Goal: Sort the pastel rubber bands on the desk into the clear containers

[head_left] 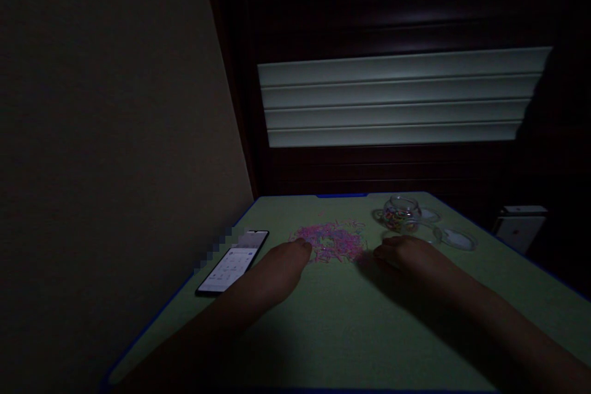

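A loose pile of small pink and purple pieces [339, 240] lies spread on the green table [323, 332]. My left hand [290, 261] is at the pile's near left edge, its fingers drawn together; what they hold, if anything, is hidden. To the right of the pile, my right hand [401, 252] is low over the table with its fingers bent and closed, and nothing can be made out between them. Behind my right hand stands a clear glass jar [401, 215] with multicoloured small pieces inside.
A phone [233, 261] with a lit screen lies at the left. Clear round lids [458, 239] lie beside the jar. White boxes [519, 228] stand beyond the table's right edge. A wall [138, 104] rises on the left.
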`<action>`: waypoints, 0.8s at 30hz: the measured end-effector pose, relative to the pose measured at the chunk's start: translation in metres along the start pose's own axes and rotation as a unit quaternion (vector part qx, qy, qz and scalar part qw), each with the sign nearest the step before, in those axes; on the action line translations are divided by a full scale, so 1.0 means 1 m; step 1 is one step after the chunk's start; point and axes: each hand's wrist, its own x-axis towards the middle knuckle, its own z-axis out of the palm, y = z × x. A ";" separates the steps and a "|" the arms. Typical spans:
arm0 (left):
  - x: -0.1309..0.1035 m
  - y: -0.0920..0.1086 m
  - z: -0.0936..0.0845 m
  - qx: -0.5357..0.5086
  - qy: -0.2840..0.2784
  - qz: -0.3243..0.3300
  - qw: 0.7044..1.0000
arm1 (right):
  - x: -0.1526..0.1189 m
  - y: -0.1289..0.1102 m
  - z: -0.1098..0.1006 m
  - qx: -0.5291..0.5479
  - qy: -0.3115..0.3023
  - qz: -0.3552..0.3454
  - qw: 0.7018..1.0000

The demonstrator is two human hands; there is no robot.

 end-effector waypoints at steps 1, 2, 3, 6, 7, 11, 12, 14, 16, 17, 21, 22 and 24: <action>0.001 0.002 0.000 -0.002 0.008 0.007 1.000 | 0.000 -0.001 0.000 0.001 -0.001 0.000 1.000; 0.003 0.003 0.001 -0.006 0.017 0.015 1.000 | 0.000 -0.001 0.000 0.001 -0.002 0.003 1.000; 0.006 0.005 0.003 -0.008 0.025 0.024 0.999 | 0.000 -0.003 0.000 0.002 -0.004 0.006 1.000; 0.015 0.009 0.013 -0.023 0.084 0.102 0.991 | 0.001 -0.007 -0.002 0.006 -0.010 0.011 1.000; 0.018 0.010 0.018 -0.041 0.112 0.124 0.985 | 0.001 -0.009 -0.003 0.008 -0.011 0.009 1.000; 0.024 0.015 0.038 -0.109 0.170 0.157 0.967 | 0.003 -0.012 -0.006 0.010 0.004 0.009 1.000; 0.024 0.017 0.042 -0.121 0.178 0.156 0.964 | 0.003 -0.012 -0.007 0.015 0.005 0.007 1.000; 0.025 0.020 0.049 -0.134 0.193 0.157 0.959 | 0.003 -0.012 -0.008 0.024 0.013 0.008 1.000; 0.024 0.024 0.053 -0.122 0.196 0.164 0.959 | 0.003 -0.012 -0.007 0.037 0.024 0.004 0.999; 0.024 0.026 0.055 -0.111 0.193 0.168 0.960 | 0.003 -0.012 -0.007 0.045 0.031 0.001 0.998; 0.023 0.032 0.058 -0.057 0.187 0.184 0.963 | 0.003 -0.016 -0.007 0.084 0.058 -0.033 0.994; 0.023 0.032 0.059 -0.046 0.186 0.186 0.964 | 0.003 -0.017 -0.007 0.090 0.060 -0.044 0.993; 0.022 0.032 0.059 -0.034 0.184 0.193 0.963 | 0.003 -0.020 -0.006 0.093 0.064 -0.060 0.992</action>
